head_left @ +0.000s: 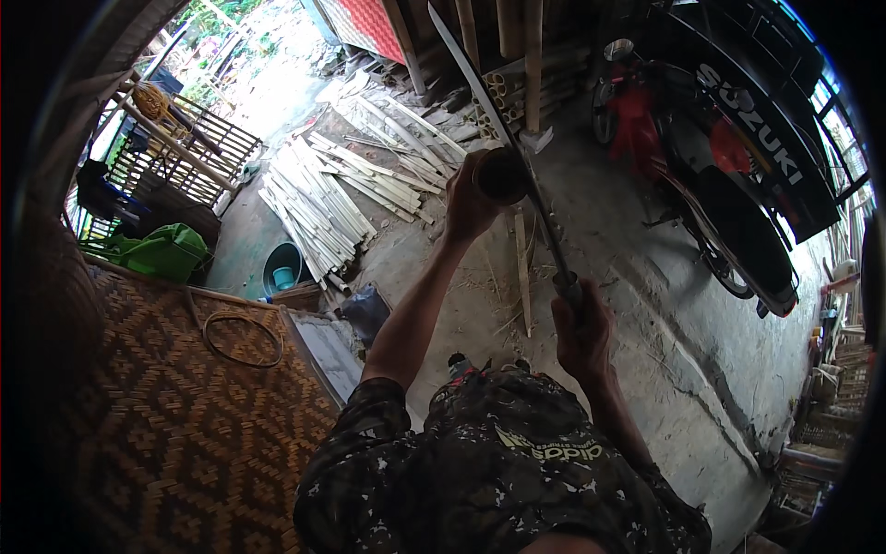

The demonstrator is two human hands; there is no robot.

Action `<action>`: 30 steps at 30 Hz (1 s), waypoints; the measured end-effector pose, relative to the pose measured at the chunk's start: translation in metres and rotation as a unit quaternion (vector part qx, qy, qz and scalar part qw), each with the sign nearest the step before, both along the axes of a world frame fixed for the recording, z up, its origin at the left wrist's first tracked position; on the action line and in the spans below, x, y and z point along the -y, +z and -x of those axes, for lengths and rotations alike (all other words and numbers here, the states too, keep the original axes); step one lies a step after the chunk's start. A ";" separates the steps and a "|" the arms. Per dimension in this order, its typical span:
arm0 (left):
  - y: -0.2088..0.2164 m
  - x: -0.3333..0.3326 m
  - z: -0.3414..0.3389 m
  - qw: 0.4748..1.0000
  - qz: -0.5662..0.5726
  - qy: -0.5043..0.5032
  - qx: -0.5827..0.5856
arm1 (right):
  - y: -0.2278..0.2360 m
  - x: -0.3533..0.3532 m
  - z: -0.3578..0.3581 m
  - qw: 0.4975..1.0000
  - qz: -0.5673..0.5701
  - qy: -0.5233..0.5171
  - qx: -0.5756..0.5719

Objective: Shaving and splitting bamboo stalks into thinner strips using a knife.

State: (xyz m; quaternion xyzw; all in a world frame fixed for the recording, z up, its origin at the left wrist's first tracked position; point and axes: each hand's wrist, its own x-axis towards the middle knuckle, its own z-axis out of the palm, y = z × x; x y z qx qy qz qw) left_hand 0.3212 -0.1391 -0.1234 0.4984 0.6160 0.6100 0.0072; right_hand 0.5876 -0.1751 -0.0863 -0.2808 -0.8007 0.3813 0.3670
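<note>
My right hand (586, 332) is closed round the handle of a machete (546, 217). Its long, slightly curved blade slants up and away to the left. With its fingers wrapped round it, my left hand (471, 205) grips a round bamboo tube (499, 177), seen end-on with a dark middle. The blade passes along the tube's right side; whether they touch I cannot tell. Below, a narrow bamboo strip (523, 295) points away from me over the concrete floor.
Many pale split bamboo strips (309, 203) lie fanned out ahead left. Bamboo poles (498, 92) are stacked at the back. A motorbike (711, 194) stands at the right. To the left are a woven bamboo mat (185, 397), a coiled cord (242, 339) and a dark bucket (282, 265).
</note>
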 end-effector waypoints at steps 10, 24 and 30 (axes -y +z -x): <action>0.007 -0.003 0.021 1.000 -0.019 0.001 0.012 | 0.014 0.012 0.010 0.994 -0.021 0.016 -0.109; -0.008 0.000 0.038 1.000 -0.004 0.004 -0.001 | 0.060 0.019 0.031 0.997 0.007 -0.008 0.073; -0.010 0.003 0.037 0.999 0.014 -0.047 0.000 | 0.036 0.023 0.023 0.987 0.158 0.014 -0.019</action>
